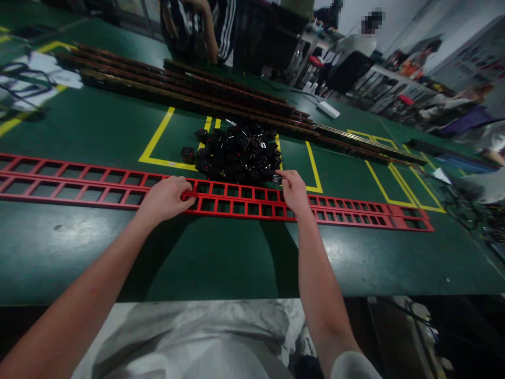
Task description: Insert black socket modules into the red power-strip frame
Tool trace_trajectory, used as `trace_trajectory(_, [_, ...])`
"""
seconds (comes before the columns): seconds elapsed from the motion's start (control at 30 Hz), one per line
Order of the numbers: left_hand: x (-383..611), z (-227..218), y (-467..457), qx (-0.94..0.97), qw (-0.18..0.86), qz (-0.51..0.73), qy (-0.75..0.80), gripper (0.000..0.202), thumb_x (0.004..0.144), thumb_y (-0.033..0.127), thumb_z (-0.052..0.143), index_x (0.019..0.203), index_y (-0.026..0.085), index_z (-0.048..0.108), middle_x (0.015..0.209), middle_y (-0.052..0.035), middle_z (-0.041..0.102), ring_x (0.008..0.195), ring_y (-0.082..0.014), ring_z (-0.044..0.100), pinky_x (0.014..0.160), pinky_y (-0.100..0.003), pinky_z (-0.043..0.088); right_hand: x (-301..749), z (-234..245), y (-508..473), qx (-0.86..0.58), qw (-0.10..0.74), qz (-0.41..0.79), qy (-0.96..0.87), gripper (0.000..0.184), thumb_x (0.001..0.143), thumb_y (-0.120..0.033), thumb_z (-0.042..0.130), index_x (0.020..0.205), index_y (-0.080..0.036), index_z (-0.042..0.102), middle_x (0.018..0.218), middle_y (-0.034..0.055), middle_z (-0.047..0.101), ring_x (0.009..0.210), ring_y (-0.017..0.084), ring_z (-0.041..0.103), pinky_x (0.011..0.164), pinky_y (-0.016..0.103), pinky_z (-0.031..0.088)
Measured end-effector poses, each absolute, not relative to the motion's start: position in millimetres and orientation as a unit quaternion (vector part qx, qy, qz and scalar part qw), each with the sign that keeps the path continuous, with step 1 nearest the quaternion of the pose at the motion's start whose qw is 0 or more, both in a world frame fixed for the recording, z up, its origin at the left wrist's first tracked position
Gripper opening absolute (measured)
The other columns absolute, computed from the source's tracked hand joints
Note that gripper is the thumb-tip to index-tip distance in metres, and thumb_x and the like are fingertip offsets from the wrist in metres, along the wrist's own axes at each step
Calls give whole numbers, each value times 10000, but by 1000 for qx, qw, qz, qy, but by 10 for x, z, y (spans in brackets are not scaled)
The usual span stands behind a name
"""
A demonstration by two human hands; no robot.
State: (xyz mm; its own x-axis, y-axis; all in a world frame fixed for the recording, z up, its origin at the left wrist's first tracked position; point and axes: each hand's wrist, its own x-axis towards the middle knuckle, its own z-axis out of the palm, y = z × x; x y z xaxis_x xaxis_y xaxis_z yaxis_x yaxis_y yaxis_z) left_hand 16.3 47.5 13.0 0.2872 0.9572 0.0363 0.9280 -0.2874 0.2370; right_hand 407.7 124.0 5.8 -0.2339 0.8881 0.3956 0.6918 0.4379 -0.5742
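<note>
A long red slotted rack [347, 213] lies across the green table [221, 258], with two rows of empty rectangular openings. My left hand [168, 197] rests on it with fingers curled over the frame. My right hand [292, 190] sits at the rack's far edge, fingertips pinched on a small black part at the edge of a heap of small black components [236, 152]. The heap lies inside a yellow taped rectangle just behind the rack.
Long dark brown strips [221, 92] are stacked along the far side of the table. A white device [329, 109] with a cable lies behind them. A person in a striped top [205, 31] stands at the far edge; other people work at benches at right.
</note>
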Motion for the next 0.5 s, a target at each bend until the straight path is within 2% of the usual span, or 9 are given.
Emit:
trace_trajectory(0.17, [132, 89, 484, 803, 84, 89, 583, 337, 896, 461, 476, 871, 196, 683, 1001, -125, 706, 965, -299, 654, 837, -419, 519, 4249, 19, 1289, -544, 390, 223, -709, 396, 857, -180, 428, 1096, -215, 742, 1186, 80, 728, 1161, 238, 657, 1103, 459, 498])
trace_trajectory(0.33, [119, 76, 478, 800, 88, 92, 586, 344, 895, 475, 477, 874, 202, 685, 1039, -131, 713, 998, -305, 658, 840, -416, 519, 4302, -61, 1335, -541, 422, 338, -644, 473, 685, -229, 511, 1112, -205, 712, 1112, 69, 751, 1046, 251, 689, 1003, 465, 558])
trace_trajectory(0.5, [136, 103, 468, 792, 97, 92, 595, 323, 889, 471, 491, 863, 213, 682, 1028, -118, 718, 967, -293, 658, 819, -403, 518, 4322, -90, 1324, -524, 441, 368, -629, 495, 647, -275, 593, 1134, -214, 666, 1134, 73, 735, 1032, 254, 682, 937, 430, 576])
